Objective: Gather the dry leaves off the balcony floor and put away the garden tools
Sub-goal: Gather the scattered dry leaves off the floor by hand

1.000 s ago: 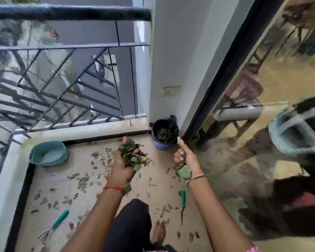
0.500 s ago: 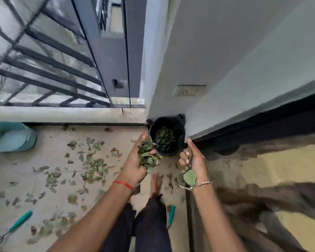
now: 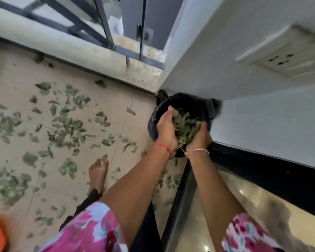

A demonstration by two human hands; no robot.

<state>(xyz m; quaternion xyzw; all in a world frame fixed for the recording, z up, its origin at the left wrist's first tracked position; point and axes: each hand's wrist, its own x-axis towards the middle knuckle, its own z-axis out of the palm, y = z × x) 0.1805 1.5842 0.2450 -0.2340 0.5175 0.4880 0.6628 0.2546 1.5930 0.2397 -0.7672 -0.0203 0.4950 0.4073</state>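
Left hand (image 3: 166, 127) and right hand (image 3: 200, 137) cupped side by side, fingers curled round a clump of dry leaves (image 3: 185, 125), held over the mouth of the black-lined bin (image 3: 182, 101) in the corner by the wall (image 3: 262, 122). Red thread (image 3: 161, 146) on left wrist, thin bracelet (image 3: 200, 150) on right. Loose leaves (image 3: 65, 128) scattered over the tiled floor (image 3: 16, 75), with one bare foot (image 3: 98, 172) among them. Wall socket (image 3: 287, 55) above.

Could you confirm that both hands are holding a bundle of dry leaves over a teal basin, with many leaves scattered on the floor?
Not quite: the head view shows the left hand and right hand holding the bundle of dry leaves over the black-lined bin, not a teal basin. Many scattered leaves lie on the floor.
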